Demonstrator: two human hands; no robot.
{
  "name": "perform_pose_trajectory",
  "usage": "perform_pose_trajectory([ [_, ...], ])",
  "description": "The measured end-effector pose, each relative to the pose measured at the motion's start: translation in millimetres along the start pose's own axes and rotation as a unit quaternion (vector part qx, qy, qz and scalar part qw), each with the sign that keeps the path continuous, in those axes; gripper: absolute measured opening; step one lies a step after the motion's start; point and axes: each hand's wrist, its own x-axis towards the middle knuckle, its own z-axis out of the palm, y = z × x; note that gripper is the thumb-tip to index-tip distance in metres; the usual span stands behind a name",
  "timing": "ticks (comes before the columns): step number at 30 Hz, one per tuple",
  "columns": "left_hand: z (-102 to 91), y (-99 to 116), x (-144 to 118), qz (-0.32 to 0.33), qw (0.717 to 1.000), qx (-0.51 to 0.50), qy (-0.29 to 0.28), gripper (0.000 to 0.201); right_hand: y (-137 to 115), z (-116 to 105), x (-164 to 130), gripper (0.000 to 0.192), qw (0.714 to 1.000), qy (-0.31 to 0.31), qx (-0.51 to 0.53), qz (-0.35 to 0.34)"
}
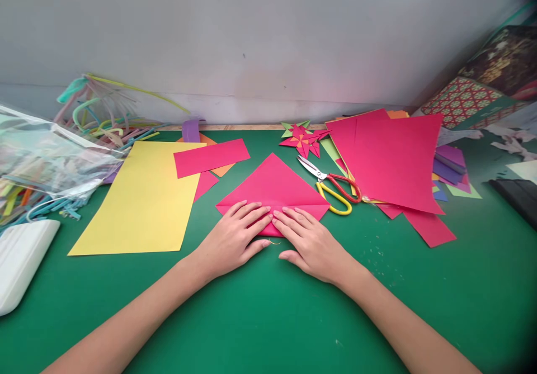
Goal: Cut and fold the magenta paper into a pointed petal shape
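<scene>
A red sheet of paper (272, 181) lies on the green table in front of me, its top corner pointing away and its near part folded up. My left hand (237, 231) rests flat on the left side of the fold, fingers stretched out. On the right side, my right hand (310, 240) presses down the same way, its fingertips close to those of the left. Both hands cover part of the folded edge. Just right of the paper lie scissors (329, 184) with one red and one yellow handle, blades slightly apart.
A yellow sheet (146, 200) and a red strip (212, 157) lie left. Folded paper stars (302, 139) sit at the back, beside stacked red sheets (390, 159). Pipe cleaners (100, 122) and a clear plastic bag (54, 156) are far left, near a white object (25, 262).
</scene>
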Motion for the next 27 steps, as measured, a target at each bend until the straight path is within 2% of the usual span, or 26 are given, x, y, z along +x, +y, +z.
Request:
perform_pose_trajectory([
  [13,0.6,1.1,0.4,-0.001,1.0,0.029,-0.006,0.058,0.4,0.3,-0.6,0.069,1.0,-0.004,0.011,0.016],
  [17,0.1,1.2,-0.6,-0.008,1.0,0.005,0.001,0.058,0.4,-0.4,-0.7,0.068,1.0,-0.013,0.004,0.019],
  [20,-7.1,-3.1,0.8,-0.036,0.998,-0.047,0.003,0.05,0.2,-1.3,-0.6,0.068,1.0,-0.017,0.001,0.02],
  [24,-23.1,-16.8,16.0,-0.094,0.987,-0.133,0.008,0.039,0.2,-2.1,-0.3,0.066,1.0,-0.017,0.001,0.02],
  [27,-30.1,-29.3,39.5,-0.076,0.988,-0.132,-0.003,0.032,0.8,-1.9,0.1,0.065,1.0,-0.013,0.001,0.021],
])
